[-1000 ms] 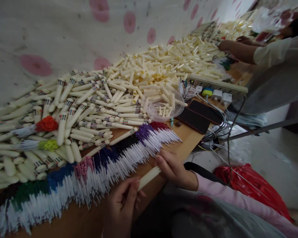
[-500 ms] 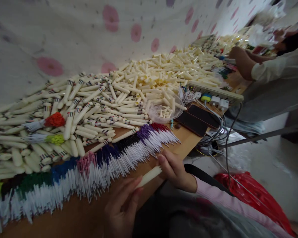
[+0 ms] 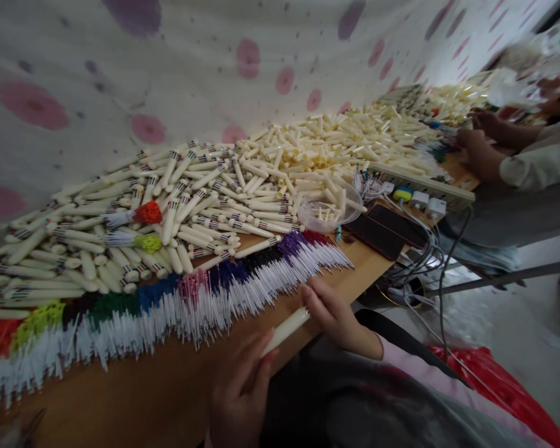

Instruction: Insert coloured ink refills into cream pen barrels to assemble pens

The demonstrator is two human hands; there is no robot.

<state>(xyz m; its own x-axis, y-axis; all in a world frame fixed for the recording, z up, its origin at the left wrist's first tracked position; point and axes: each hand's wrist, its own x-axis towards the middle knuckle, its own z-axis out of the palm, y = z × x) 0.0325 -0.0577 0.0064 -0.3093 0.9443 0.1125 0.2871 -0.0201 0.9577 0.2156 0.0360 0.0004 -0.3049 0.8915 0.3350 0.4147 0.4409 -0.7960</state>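
A cream pen barrel (image 3: 285,331) is held slanting over the front edge of the table. My left hand (image 3: 242,379) grips its lower end between thumb and fingers. At the upper end, the fingers of my right hand (image 3: 329,314) are closed on the tip of the barrel; any small part between them is hidden. Just beyond both hands runs a long row of pen refills (image 3: 242,305), white tubes toward me, with coloured ends in several groups. Behind the row, finished-looking multicolour pens (image 3: 182,205) lie heaped.
Empty cream barrels (image 3: 354,137) are piled farther back along a patterned curtain (image 3: 177,81). A clear plastic bowl (image 3: 315,218) holds small cream parts. Two phones (image 3: 380,236) and a power strip (image 3: 429,183) with cables lie at right. Another person's hands (image 3: 483,149) work beyond.
The view has shifted, showing more of the refill row at left. My right fingers have closed over the barrel's upper end, whose jagged rim showed before. My left hand keeps its grip.
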